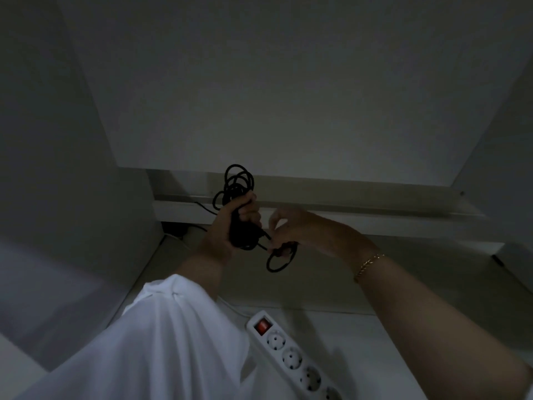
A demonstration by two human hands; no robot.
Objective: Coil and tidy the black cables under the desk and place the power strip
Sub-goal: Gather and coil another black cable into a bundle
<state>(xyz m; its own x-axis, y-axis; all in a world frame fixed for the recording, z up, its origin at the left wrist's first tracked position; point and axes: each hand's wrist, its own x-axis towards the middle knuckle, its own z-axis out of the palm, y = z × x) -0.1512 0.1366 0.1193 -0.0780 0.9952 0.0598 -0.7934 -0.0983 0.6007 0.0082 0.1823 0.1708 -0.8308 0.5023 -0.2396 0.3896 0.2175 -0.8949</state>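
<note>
Both hands work in mid-air: the left hand [230,226] clamps round the black coil [238,180] so its loops stay bunched, and the right hand [291,229] pinches the loose tail [281,262] just right of it, probably to wrap it. The strip [291,356] lies near, on the floor [375,342], unplaced.

Left hand [227,228]: grips thin black cable coil [237,183].
Right hand [294,229]: pinches loose loop [278,265].
White plastic power strip [291,356]: floor, 5 o'clock.
</note>
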